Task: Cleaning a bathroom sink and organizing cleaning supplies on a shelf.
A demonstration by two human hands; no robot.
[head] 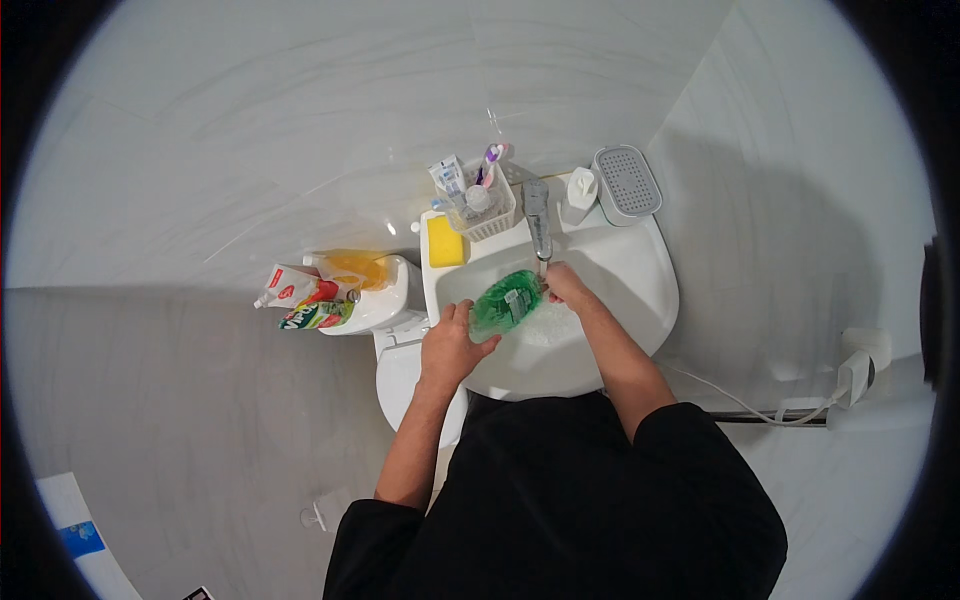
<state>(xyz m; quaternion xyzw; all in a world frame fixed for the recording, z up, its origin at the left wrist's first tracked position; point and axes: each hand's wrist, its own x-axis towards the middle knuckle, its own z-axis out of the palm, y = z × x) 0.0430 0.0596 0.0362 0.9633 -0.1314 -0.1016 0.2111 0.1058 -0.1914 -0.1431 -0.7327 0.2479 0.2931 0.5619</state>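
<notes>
A clear plastic bottle of green liquid is tilted over the white washbasin, its narrow end up by the tap. My left hand grips its wide lower end, thumb on the near side. At the neck end, the fingers of my right hand are curled in close; the neck itself is mostly hidden by them. Water runs from the chrome tap right beside these fingers. Foamy water shows in the bowl below. The bottle bears a small pale label.
On the basin's back ledge are a yellow sponge, a white basket of toiletries, a white dispenser bottle and a grey-lidded box. Left, a toilet tank carries an orange-filled bottle and refill pouches. A cable hangs at right.
</notes>
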